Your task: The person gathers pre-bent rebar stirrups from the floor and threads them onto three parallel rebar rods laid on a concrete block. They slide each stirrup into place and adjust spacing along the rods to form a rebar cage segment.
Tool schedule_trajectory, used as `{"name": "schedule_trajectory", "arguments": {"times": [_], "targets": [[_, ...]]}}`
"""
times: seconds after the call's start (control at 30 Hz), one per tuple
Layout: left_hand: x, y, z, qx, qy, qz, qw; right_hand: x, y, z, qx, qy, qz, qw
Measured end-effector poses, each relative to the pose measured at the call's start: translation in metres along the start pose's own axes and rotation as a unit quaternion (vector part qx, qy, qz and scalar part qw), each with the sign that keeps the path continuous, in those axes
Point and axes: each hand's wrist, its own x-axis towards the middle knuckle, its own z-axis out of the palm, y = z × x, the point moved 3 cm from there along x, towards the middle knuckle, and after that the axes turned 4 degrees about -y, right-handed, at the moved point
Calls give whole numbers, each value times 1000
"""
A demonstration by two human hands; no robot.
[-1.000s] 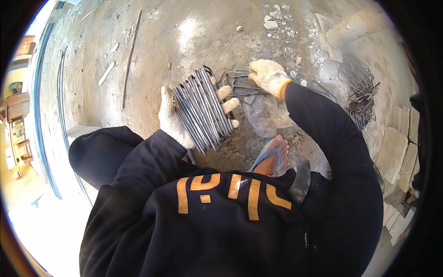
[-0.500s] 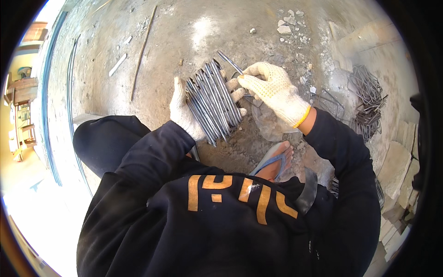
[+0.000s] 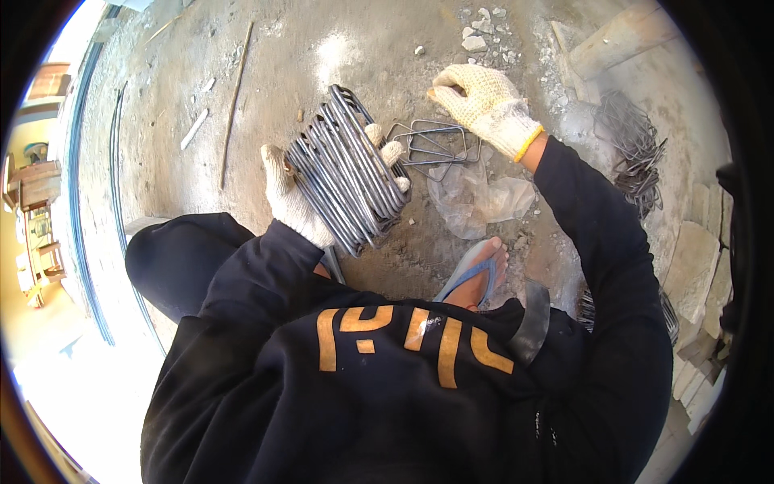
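Clamping bundled stirrups [image 3: 347, 173] in left hand [image 3: 296, 205], fingertips of right hand [image 3: 481, 103] together, near loose stirrups [image 3: 438, 131], crumpled plastic [image 3: 484, 198].

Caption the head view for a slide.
Gloved left hand holds stacked metal frames; gloved right hand hovers near loose bent frames on the ground.

Dusty grey-brown floor [image 3: 278, 60] here, a bright patch of light [image 3: 332, 50] gleaming on it! White rubble [image 3: 474, 43] lies scattered beyond, flat slabs [image 3: 692, 262] crowd the right, and over left, wooden furniture [image 3: 40, 184] stands beside a fierce white glare [image 3: 72, 403].
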Motion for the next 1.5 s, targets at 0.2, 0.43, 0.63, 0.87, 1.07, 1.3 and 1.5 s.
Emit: {"name": "schedule_trajectory", "arguments": {"times": [0.2,0.43,0.63,0.87,1.07,1.3,1.5], "targets": [[-12,-5,43,21,-74,18,997,-10,-2,23,31,-133,-36,990],[-65,19,114,-13,-65,130,989,28,-92,-33,-96,-405,-156,896],[-92,97,126,38,-92,154,983,86,-181,-93,-39,-305,-206,929],[-90,158,105,-49,-161,175,970,197,-301,-100,16,-371,-61,927],[-76,183,81,-109,-173,216,955,288,-392,-23,-150,-430,-192,869],[-103,200,65,-204,-125,310,920,379,-455,116,-150,-557,-214,788],[-170,243,31,-186,-92,437,875,416,-491,255,70,-660,-114,739]]}}
